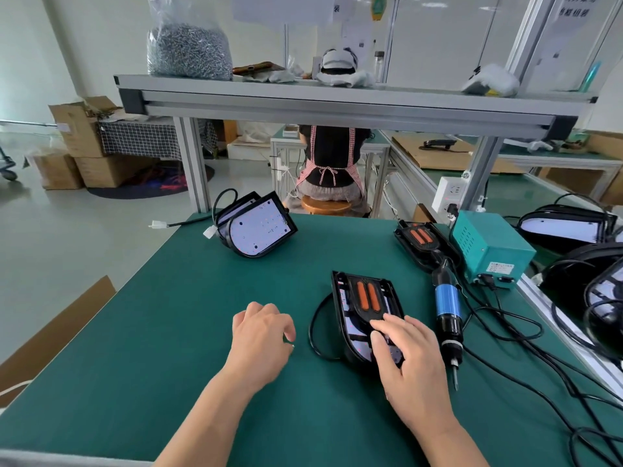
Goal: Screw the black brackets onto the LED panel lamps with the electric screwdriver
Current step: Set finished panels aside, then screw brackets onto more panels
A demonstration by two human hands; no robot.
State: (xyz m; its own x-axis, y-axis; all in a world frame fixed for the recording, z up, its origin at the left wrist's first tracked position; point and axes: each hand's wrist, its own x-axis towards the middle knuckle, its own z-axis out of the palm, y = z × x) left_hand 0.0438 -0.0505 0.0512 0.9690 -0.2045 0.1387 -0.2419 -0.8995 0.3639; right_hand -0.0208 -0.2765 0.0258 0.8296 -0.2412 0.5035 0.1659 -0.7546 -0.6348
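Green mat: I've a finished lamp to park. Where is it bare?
Widest bare stretch: the mat left of the left hand, from the near edge up to the stacked lamps. A narrower strip lies between those and the lamp under the right hand. Right side is crowded: screwdriver, power box, cables.

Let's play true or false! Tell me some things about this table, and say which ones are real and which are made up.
1. A hand holds the screwdriver. False: it lies on the mat, right of the nearest lamp.
2. The right hand rests on the nearest lamp. True.
3. A bag of screws stands on the shelf. True.
4. The mat is red. False: it is green.
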